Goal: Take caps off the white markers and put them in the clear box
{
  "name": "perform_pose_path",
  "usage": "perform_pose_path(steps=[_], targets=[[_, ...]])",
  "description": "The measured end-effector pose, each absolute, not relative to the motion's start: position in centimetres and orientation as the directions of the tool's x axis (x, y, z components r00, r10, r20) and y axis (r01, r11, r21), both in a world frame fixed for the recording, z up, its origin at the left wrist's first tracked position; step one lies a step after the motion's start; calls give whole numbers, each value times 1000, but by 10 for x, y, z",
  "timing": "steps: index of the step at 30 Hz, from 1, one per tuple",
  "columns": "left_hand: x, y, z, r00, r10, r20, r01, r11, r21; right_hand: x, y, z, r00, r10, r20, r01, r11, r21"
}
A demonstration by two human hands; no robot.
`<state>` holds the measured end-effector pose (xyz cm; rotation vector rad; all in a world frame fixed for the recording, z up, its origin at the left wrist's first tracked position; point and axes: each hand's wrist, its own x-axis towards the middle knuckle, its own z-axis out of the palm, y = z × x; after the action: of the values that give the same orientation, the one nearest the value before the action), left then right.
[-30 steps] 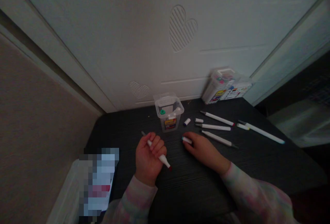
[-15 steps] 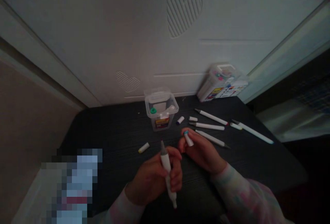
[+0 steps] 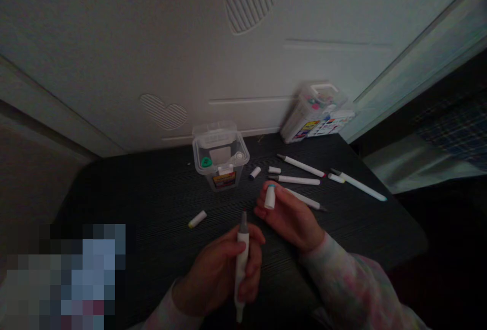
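Note:
My left hand (image 3: 220, 271) is closed around a white marker (image 3: 241, 264), held nearly upright with its uncapped dark tip pointing away from me. A little to the right and beyond it, my right hand (image 3: 291, 218) pinches a small white cap with a teal end (image 3: 270, 196). The cap sits just right of the marker's tip, apart from it. Both hands hover over a dark table (image 3: 152, 203).
A clear plastic tub (image 3: 220, 153) holding a few markers stands behind the hands. A yellow-ended cap (image 3: 198, 219) lies left. Loose caps (image 3: 254, 172) and several white markers (image 3: 300, 166) lie right. A full marker case (image 3: 315, 112) leans on the white panel.
The view has dropped and shifted. My left hand turned the marker from lying sideways to upright, and a yellow-ended cap now lies on the table. My right hand lifted the teal-ended cap off the table.

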<state>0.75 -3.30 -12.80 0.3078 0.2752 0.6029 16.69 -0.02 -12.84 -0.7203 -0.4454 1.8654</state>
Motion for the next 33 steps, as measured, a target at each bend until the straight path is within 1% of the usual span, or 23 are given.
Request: perform_pose_path(steps=[4,7,12,16,21,25,27,31,33], targets=[[7,-32,-130,826,543,-149,-472,813,341,166,1,-129,-243,925,-294,-735,-373,-566],[7,-31,-131,842,519,-148,-453,828,330,166,0,-129,-255,926,-278,-714,-374,-592],[7,-31,-131,874,469,-128,-430,869,245,166,-2,-128,-285,923,-260,-689,-386,-614],[7,-30,-133,881,455,-129,-421,879,224,166,-3,-129,-299,921,-249,-697,-389,-602],[9,-29,-134,886,445,-133,-414,886,210,165,-2,-130,-305,922,-240,-661,-386,-644],[11,-31,-134,875,453,-169,-424,887,185,165,-2,-130,-279,928,-246,-668,-372,-645],[11,-33,-133,857,485,-173,-452,870,198,166,-2,-130,-270,929,-254,-681,-370,-631],[11,-35,-132,802,579,-147,-520,798,304,167,-1,-130,-245,926,-287,-704,-374,-604],[12,-35,-132,785,600,-156,-526,778,342,167,-1,-130,-237,927,-290,-708,-369,-602]])
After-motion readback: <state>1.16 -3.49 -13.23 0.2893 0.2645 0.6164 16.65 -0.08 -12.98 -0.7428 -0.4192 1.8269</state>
